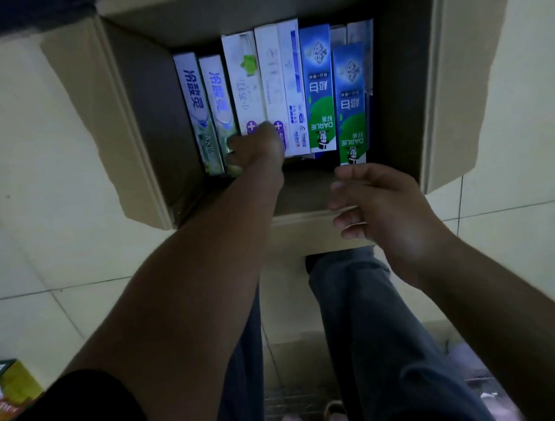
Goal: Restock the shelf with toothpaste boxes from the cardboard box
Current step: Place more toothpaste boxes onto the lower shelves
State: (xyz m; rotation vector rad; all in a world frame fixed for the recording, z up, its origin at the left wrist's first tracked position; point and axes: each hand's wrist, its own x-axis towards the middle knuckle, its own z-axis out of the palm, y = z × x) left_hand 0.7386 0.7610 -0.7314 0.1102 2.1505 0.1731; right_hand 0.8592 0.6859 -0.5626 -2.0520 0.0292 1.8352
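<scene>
restock looks early: cardboard box (146,104) holds a full row of toothpaste boxes (317,89) standing on edge inside it, shelf not in view. left hand (255,148) is down inside the cardboard box at the row's near end, grip curled on what looks like the blue-lettered toothpaste box (218,94), second from its left wall. right hand (379,201) hovers over the cardboard box's near rim, grip loose, holding nothing. nearly everything left to move.

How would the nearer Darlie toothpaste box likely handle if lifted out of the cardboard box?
The nearer Darlie toothpaste box is a long, straight-edged carton, so probably stiff and light for its size. Its glossy print suggests slightly slippery faces. Close against the other Darlie box, it may drag that along.
</scene>
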